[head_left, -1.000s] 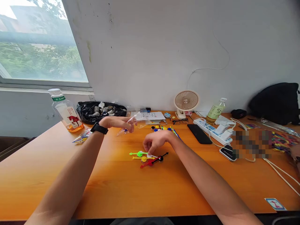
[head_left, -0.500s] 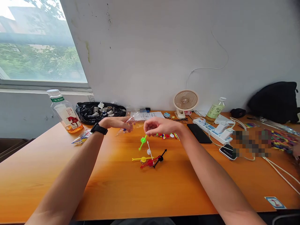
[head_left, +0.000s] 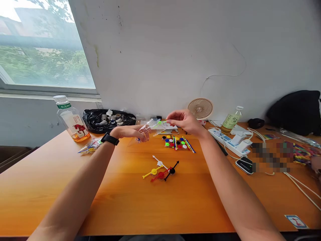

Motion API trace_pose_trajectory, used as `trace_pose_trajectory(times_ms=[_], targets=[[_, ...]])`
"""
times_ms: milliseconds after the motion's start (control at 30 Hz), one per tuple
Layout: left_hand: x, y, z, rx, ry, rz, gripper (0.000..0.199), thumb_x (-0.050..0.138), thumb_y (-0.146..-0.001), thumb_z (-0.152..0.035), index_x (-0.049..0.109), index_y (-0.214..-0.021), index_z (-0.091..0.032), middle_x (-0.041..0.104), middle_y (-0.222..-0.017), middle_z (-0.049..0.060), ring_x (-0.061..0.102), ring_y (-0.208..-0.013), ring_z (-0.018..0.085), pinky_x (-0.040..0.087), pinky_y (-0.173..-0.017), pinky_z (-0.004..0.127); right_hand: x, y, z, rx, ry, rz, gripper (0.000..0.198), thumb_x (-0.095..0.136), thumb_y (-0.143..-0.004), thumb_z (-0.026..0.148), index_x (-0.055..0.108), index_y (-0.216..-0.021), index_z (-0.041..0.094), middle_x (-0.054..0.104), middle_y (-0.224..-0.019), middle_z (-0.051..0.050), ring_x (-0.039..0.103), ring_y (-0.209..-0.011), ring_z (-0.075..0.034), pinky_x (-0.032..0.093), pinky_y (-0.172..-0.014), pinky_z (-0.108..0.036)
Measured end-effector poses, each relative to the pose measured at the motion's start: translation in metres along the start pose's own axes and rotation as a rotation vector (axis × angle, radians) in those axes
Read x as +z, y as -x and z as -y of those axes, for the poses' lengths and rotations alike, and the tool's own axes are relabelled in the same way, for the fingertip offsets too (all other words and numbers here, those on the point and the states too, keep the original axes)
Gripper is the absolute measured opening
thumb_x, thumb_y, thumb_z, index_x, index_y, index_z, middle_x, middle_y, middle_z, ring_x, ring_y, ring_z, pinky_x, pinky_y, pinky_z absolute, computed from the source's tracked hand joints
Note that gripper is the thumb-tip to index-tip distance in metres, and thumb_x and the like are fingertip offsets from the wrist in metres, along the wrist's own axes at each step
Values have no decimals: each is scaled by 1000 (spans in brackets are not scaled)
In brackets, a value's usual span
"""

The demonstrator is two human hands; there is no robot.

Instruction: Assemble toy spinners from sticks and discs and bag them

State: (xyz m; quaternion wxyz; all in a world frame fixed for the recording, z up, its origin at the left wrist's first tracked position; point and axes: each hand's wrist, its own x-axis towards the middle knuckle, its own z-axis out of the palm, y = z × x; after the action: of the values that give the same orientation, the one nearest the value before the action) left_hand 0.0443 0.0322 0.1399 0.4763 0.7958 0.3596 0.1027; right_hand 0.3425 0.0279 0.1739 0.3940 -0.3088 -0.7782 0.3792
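My left hand (head_left: 131,132), a black band at its wrist, is closed on a clear plastic bag (head_left: 149,126). Something small and blue shows low in the bag. My right hand (head_left: 185,122) pinches a green arrow spinner (head_left: 159,123) by one end, its other end at the bag's mouth; whether it is inside I cannot tell. On the table below lie a white arrow spinner (head_left: 159,163), a yellow arrow spinner (head_left: 153,172), a red arrow spinner (head_left: 161,175) and a black arrow spinner (head_left: 172,171), close together and partly overlapping.
Loose coloured discs and sticks (head_left: 177,143) lie beyond the spinners. A filled packet (head_left: 90,146) and a large bottle (head_left: 74,122) stand left, near a black bag of scraps (head_left: 110,120). Right are a fan (head_left: 200,108), a power strip (head_left: 229,142) and a smaller bottle (head_left: 231,120).
My right hand has lifted the green arrow spinner up and away from the other spinners to the bag's mouth. The white spinner has tipped over leftward. My left hand has barely moved.
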Motion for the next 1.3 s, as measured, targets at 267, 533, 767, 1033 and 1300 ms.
trace_pose_trajectory(times_ms=[267, 533, 767, 1033, 1300], targets=[[9, -4, -10, 24, 23, 52, 32, 65, -74, -26, 63, -106, -19, 73, -112, 8, 66, -108, 27, 52, -82, 34, 20, -2, -2, -36, 263, 92, 30, 73, -85, 43, 79, -94, 15, 67, -78, -3, 53, -67, -14, 39, -61, -27], [9, -7, -4, -23, -3, -2, 38, 66, -75, -28, 59, -111, -20, 70, -106, 6, 63, -99, 25, 49, -80, 33, 21, -2, 0, -59, 417, 0, 32, 65, -91, 49, 75, -94, 18, 66, -80, -3, 49, -65, -14, 36, -60, -27], [-5, 1, 20, 2, 6, -118, 33, 67, -77, -30, 55, -107, -21, 62, -102, 3, 60, -96, 22, 49, -85, 32, 10, 2, -5, 255, 575, 426, 41, 68, -87, 55, 74, -77, 16, 67, -70, -4, 54, -62, -14, 34, -56, -27], [-6, -2, 31, -31, -56, -176, 44, 70, -74, -36, 60, -114, -23, 63, -105, 3, 60, -99, 24, 49, -86, 34, 79, 3, -25, 444, 770, 1067, 39, 81, -75, 54, 82, -84, 16, 75, -82, -2, 63, -75, -17, 34, -58, -26], [-6, -2, 27, -3, -83, -196, 53, 71, -71, -35, 62, -122, -23, 65, -108, 3, 59, -104, 26, 49, -89, 33, 63, 0, -20, 330, 675, 922, 21, 74, -84, 35, 79, -89, 16, 75, -84, -3, 63, -76, -16, 39, -61, -24]])
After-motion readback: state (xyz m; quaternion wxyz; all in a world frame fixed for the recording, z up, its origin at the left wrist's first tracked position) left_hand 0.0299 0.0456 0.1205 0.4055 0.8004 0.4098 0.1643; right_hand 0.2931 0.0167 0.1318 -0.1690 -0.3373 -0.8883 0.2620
